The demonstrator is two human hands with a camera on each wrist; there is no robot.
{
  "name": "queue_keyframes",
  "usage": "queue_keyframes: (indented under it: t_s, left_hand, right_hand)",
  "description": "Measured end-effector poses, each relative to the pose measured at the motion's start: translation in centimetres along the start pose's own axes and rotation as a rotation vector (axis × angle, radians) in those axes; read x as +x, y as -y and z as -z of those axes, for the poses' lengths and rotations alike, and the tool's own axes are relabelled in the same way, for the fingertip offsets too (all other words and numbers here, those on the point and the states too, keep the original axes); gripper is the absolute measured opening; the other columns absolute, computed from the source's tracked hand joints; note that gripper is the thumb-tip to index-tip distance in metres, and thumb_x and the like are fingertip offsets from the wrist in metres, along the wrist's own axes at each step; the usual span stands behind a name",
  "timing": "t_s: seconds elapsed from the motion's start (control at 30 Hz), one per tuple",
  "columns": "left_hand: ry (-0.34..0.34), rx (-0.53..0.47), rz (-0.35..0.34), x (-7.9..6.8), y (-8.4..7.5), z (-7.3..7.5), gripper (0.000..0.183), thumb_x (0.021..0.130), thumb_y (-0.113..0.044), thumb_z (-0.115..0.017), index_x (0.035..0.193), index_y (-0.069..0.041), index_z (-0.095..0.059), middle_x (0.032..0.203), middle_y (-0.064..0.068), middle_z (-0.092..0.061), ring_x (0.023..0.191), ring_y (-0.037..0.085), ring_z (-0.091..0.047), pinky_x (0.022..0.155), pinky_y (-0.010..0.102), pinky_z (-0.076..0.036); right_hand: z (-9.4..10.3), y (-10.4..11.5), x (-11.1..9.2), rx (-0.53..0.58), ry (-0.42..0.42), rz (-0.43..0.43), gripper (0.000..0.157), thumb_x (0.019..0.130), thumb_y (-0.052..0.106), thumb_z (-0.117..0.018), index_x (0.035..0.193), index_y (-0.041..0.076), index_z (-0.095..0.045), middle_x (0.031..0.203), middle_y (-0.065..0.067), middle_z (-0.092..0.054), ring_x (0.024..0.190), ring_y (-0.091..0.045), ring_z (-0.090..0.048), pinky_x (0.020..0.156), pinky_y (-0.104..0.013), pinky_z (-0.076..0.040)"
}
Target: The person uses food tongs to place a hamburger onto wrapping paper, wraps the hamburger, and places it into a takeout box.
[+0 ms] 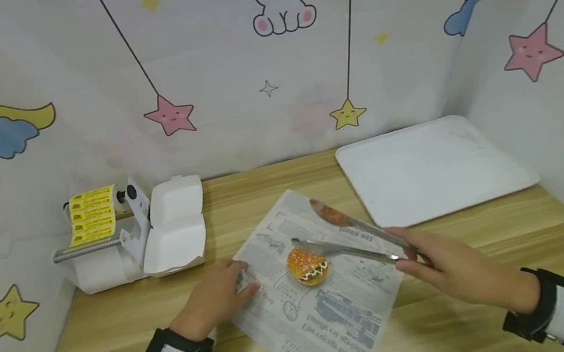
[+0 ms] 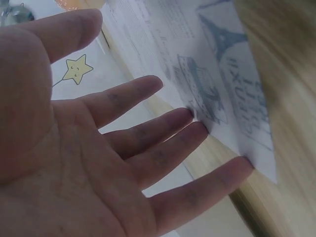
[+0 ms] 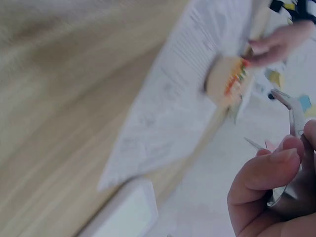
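A small sesame-topped burger (image 1: 306, 264) lies on a printed paper sheet (image 1: 332, 328) set cornerwise on the wooden table. My right hand (image 1: 454, 266) grips metal tongs (image 1: 360, 252) near their rear end. The tongs' arms are spread wide, one tip just beyond the bun and the other over the sheet's far corner. In the right wrist view, thumb and fingers wrap the tongs (image 3: 298, 195), and the burger (image 3: 222, 81) shows farther off. My left hand (image 1: 214, 296) rests at the sheet's left corner. Its fingers are extended in the left wrist view, fingertips at the paper's edge (image 2: 217, 98).
At the back left stands a label dispenser (image 1: 133, 238) with a roll of yellow labels (image 1: 92, 214). Beside it sits an open white clamshell box (image 1: 176, 242). A white tray (image 1: 434, 169) lies at the back right, close to the decorated wall (image 1: 225, 59).
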State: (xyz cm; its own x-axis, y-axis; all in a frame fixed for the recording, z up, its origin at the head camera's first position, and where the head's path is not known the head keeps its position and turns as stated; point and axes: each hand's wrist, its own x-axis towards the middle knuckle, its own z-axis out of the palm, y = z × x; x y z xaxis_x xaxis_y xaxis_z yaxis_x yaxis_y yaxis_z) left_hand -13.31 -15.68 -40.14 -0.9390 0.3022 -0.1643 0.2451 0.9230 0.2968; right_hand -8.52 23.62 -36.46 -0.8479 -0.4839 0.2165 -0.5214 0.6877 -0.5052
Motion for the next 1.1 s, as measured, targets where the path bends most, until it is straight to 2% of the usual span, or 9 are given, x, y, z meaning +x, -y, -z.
queue_keyframes:
  t_s: [0.13, 0.2, 0.3, 0.37, 0.47, 0.67, 0.8, 1.0, 1.1]
  left_hand:
    - [0.006, -0.009, -0.007, -0.1, -0.2, 0.2, 0.055, 0.088, -0.04, -0.063, 0.128, -0.003, -0.058, 0.133, 0.023, -0.052, 0.119, 0.038, -0.051, 0.095, 0.052, -0.044]
    - [0.002, -0.009, -0.012, -0.3, 0.0, 0.3, 0.055, 0.087, -0.039, -0.063, 0.128, -0.002, -0.059, 0.133, 0.023, -0.053, 0.119, 0.039, -0.051, 0.095, 0.052, -0.044]
    - [0.003, -0.008, -0.015, -0.3, 0.2, 0.2, 0.055, 0.087, -0.039, -0.063, 0.127, -0.002, -0.059, 0.133, 0.023, -0.053, 0.118, 0.039, -0.052, 0.095, 0.053, -0.044]
    - [0.005, -0.003, -0.015, -0.3, 0.3, 0.1, 0.055, 0.087, -0.039, -0.064, 0.127, -0.002, -0.059, 0.132, 0.023, -0.053, 0.117, 0.039, -0.052, 0.094, 0.053, -0.044]
    - [0.01, -0.007, -0.014, -0.2, 0.3, -0.1, 0.056, 0.087, -0.039, -0.064, 0.127, -0.002, -0.059, 0.133, 0.024, -0.052, 0.117, 0.039, -0.052, 0.094, 0.053, -0.045]
    - [0.023, -0.02, -0.007, -0.1, 0.0, -0.3, 0.056, 0.086, -0.039, -0.064, 0.128, -0.002, -0.059, 0.134, 0.024, -0.051, 0.119, 0.039, -0.05, 0.095, 0.053, -0.044]
    - [0.017, -0.016, -0.015, -0.2, 0.0, -0.4, 0.056, 0.086, -0.039, -0.065, 0.128, -0.002, -0.059, 0.134, 0.023, -0.051, 0.12, 0.038, -0.051, 0.095, 0.053, -0.044]
    - [0.018, -0.01, -0.012, -0.2, -0.2, -0.3, 0.057, 0.086, -0.039, -0.065, 0.128, -0.002, -0.059, 0.134, 0.022, -0.051, 0.12, 0.038, -0.05, 0.095, 0.053, -0.044]
    - [0.019, -0.01, -0.011, -0.2, -0.2, -0.2, 0.057, 0.086, -0.039, -0.065, 0.128, -0.002, -0.059, 0.134, 0.023, -0.051, 0.119, 0.038, -0.05, 0.095, 0.053, -0.044]
  right_hand:
    - [2.6, -1.4, 1.0, -0.071, -0.041, -0.059, 0.05, 0.098, 0.03, -0.051, 0.142, 0.01, -0.042, 0.084, 0.006, -0.055, 0.062, -0.004, -0.046, 0.049, -0.022, -0.042]
    - [3.4, -2.8, 1.6, -0.11, -0.067, -0.086, 0.05, 0.099, 0.03, -0.049, 0.141, 0.004, -0.042, 0.094, -0.005, -0.061, 0.073, -0.013, -0.056, 0.059, -0.031, -0.049]
    - [3.9, -5.5, 2.1, -0.163, -0.084, -0.148, 0.049, 0.1, 0.03, -0.045, 0.138, -0.002, -0.042, 0.098, -0.013, -0.061, 0.081, -0.023, -0.057, 0.064, -0.039, -0.049]
    - [4.0, -7.3, 2.2, -0.171, -0.079, -0.208, 0.049, 0.101, 0.032, -0.043, 0.135, -0.004, -0.042, 0.092, -0.015, -0.06, 0.075, -0.024, -0.056, 0.06, -0.039, -0.048]
    - [4.1, -9.5, 2.2, -0.177, -0.07, -0.291, 0.051, 0.102, 0.035, -0.04, 0.131, -0.007, -0.042, 0.079, -0.009, -0.054, 0.062, -0.018, -0.047, 0.05, -0.032, -0.04]
    - [3.7, -12.6, 2.2, -0.153, -0.077, -0.383, 0.058, 0.102, 0.038, -0.036, 0.131, -0.013, -0.037, 0.072, -0.008, -0.046, 0.056, -0.018, -0.043, 0.046, -0.032, -0.036]
    - [2.8, -13.6, 2.1, -0.17, -0.079, -0.399, 0.058, 0.102, 0.037, -0.038, 0.128, -0.015, -0.038, 0.075, -0.011, -0.048, 0.06, -0.021, -0.046, 0.05, -0.034, -0.038]
    - [1.5, -14.0, 2.2, -0.195, -0.084, -0.413, 0.062, 0.102, 0.038, -0.037, 0.13, -0.017, -0.038, 0.102, -0.031, -0.06, 0.083, -0.034, -0.058, 0.066, -0.05, -0.048]
    - [1.2, -14.0, 2.3, -0.21, -0.095, -0.414, 0.063, 0.102, 0.039, -0.038, 0.129, -0.018, -0.039, 0.094, -0.027, -0.061, 0.075, -0.03, -0.057, 0.06, -0.046, -0.047]
